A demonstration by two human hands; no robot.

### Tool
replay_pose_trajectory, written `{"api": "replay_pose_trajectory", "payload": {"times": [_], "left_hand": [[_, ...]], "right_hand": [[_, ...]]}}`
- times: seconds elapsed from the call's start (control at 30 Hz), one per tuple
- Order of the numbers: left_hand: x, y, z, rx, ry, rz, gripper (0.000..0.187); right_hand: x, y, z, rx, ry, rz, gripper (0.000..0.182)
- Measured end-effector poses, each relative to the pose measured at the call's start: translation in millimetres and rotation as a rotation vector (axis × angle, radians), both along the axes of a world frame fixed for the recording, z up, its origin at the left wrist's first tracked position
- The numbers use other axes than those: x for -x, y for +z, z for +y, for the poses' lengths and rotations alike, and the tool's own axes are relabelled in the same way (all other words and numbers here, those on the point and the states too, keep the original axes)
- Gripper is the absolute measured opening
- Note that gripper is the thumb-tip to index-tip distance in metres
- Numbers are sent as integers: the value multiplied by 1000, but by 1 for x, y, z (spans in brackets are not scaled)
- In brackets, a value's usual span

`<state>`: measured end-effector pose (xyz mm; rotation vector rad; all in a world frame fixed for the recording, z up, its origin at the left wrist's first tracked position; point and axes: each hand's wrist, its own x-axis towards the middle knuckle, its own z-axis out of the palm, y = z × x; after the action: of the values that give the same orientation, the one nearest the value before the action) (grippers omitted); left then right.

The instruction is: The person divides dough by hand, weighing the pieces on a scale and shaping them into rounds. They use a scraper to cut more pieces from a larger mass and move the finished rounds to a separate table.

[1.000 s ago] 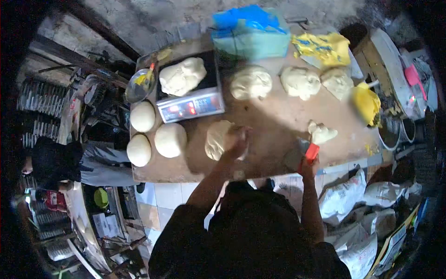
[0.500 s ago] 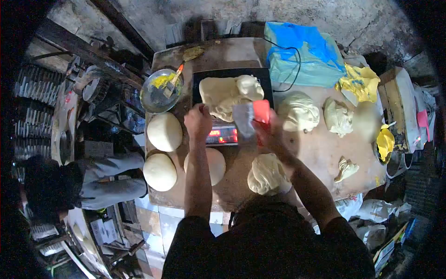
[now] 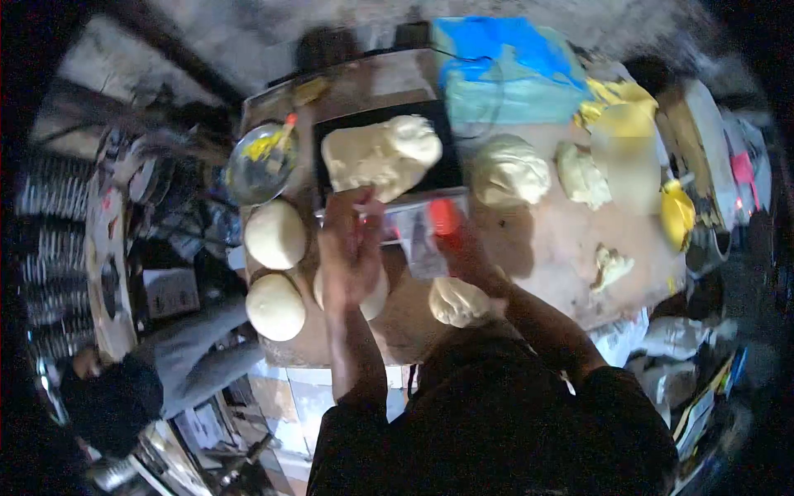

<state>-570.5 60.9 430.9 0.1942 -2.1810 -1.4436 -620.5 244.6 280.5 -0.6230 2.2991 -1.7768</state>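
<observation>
My right hand (image 3: pixel 470 252) is closed on a scraper with a red handle (image 3: pixel 443 217) and a flat metal blade (image 3: pixel 420 240), just in front of the scale. Over the left part of the scale's display (image 3: pixel 390 229) is my left hand (image 3: pixel 349 256), blurred, its fingers apart and nothing visible in them. A flat slab of dough (image 3: pixel 357 157) lies on the black scale tray (image 3: pixel 451 169), with a rounder lump (image 3: pixel 415 139) at its right end. A smooth dough ball (image 3: pixel 376 293) is partly hidden behind my left hand.
Two dough balls (image 3: pixel 275 235) (image 3: pixel 275 307) sit at the left, below a metal bowl (image 3: pixel 263 178) with a brush. Dough lumps (image 3: pixel 510 171) (image 3: pixel 583 175) (image 3: pixel 459 302) lie on the table (image 3: pixel 562 273). A blue-covered block (image 3: pixel 517 78) stands behind. Another person (image 3: pixel 112 401) is at lower left.
My left hand has dropped from the dough's edge to before the display, its fingers now spread. The scraper and my right hand have moved down and left. The whole view has shifted and tilted.
</observation>
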Motion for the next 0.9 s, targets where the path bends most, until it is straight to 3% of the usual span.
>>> {"api": "replay_pose_trajectory", "payload": {"times": [0.03, 0.1, 0.17, 0.2, 0.23, 0.27, 0.3, 0.33, 0.4, 0.47, 0.53, 0.57, 0.6, 0.67, 0.7, 0.73, 0.77, 0.8, 0.83, 0.87, 0.9], "left_hand": [[-1, 10, 21, 253, -140, -109, 25], [7, 9, 106, 310, -254, -35, 31], [18, -5, 191, 30, -571, -119, 42], [25, -18, 239, 129, -609, -112, 48], [36, -36, 289, 208, -696, 10, 46], [43, -51, 339, 101, -753, 33, 53], [51, -77, 386, 124, -788, 12, 50], [55, -96, 427, 160, -798, -36, 52], [49, -152, 475, 299, -851, -158, 59], [30, -205, 501, 844, -718, -161, 68], [12, -213, 498, 781, -752, -193, 73], [-1, -207, 485, 707, -762, -172, 69], [-12, -199, 465, 637, -761, -155, 66], [-24, -167, 403, 477, -721, -26, 51], [-23, -165, 371, 578, -599, 23, 34], [-22, -171, 329, 602, -526, 4, 34], [-24, -186, 280, 647, -412, -25, 41], [-27, -198, 230, 689, -311, -51, 49], [-30, -203, 178, 271, -189, -98, 46], [-31, -204, 130, -153, -70, -124, 43], [-23, -180, 95, 293, 262, 147, 38]], "right_hand": [[-8, 19, 40, 144, -147, -53, 46], [-22, -16, 154, 132, -453, -121, 41], [-55, -8, 249, 218, -874, -133, 38], [-72, 11, 285, 317, -1061, -180, 37], [-87, 6, 334, 189, -1226, -39, 35], [-103, -13, 384, 242, -1334, 133, 34], [-114, 2, 405, 353, -1507, 190, 31], [-132, 12, 424, 454, -1506, 171, 28], [-155, 5, 458, 393, -1578, 208, 31], [-160, 0, 473, 408, -1564, 167, 32], [-159, -37, 485, 597, -1506, 63, 36], [-153, -50, 484, 572, -1341, -10, 40], [-138, -36, 467, 540, -1285, -106, 37], [-126, -91, 483, 258, -1046, -253, 30], [-122, -137, 503, -18, -955, -162, 24], [-110, -122, 491, -503, -1053, -205, 30], [-108, -122, 491, -793, -1043, 7, 43], [-91, -128, 493, -1157, -1398, -40, 50], [-76, -133, 485, -1533, -1762, -94, 58], [-59, -111, 463, -1239, -1635, 122, 57], [-33, -55, 409, -651, -1289, 309, 57]]}}
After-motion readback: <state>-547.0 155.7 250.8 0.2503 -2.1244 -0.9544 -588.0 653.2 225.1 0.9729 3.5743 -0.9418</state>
